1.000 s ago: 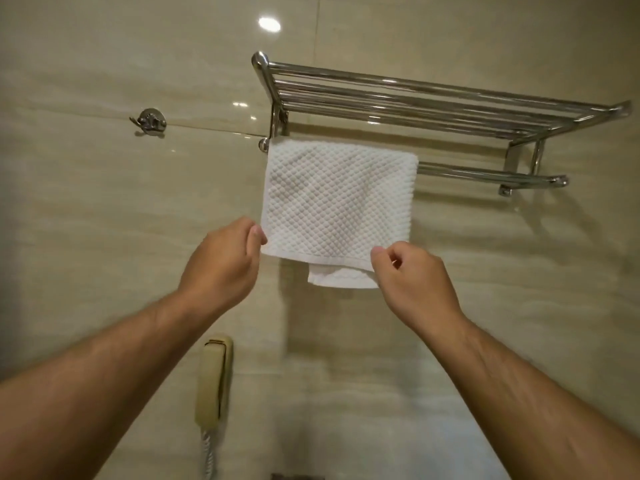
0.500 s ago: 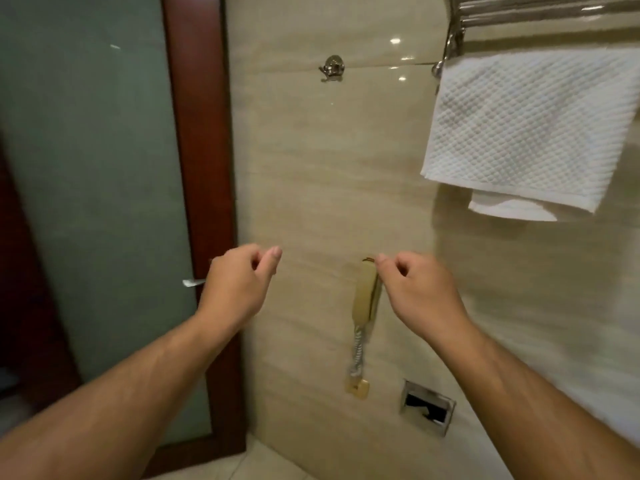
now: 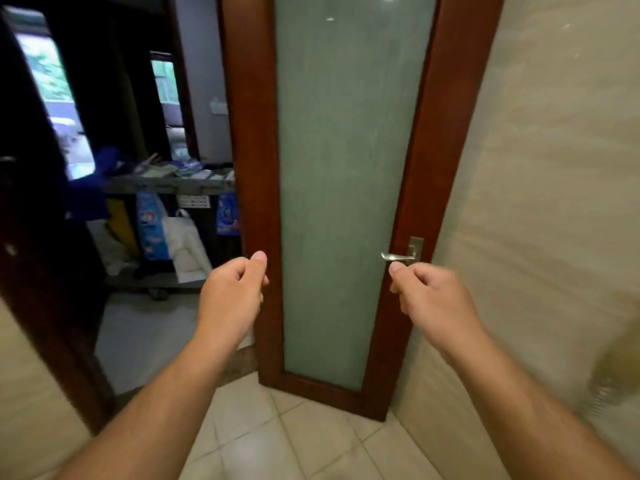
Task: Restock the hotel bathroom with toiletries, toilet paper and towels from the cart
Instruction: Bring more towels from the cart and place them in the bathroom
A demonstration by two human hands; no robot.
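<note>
Since the last frames my view has swung left, off the wall with the towel rail. The hung towel is out of sight. Now I face the open door (image 3: 346,202) with its frosted pane, and the cart (image 3: 173,185) shows through the doorway to its left.

Both hands have come away from the towel with nothing in them. The left hand (image 3: 232,292) and right hand (image 3: 433,292) are raised in front of me, fingers curled in and thumb resting on the forefinger. The right hand sits just below the door handle (image 3: 398,257) in the picture and does not touch it, as far as I can tell.

The cart stands outside on the grey floor, well apart from my hands. Flat items lie along its top shelf and bags hang down its front, all too dim to name. I judge the towel step done and a trip back for the next supplies under way.
</note>
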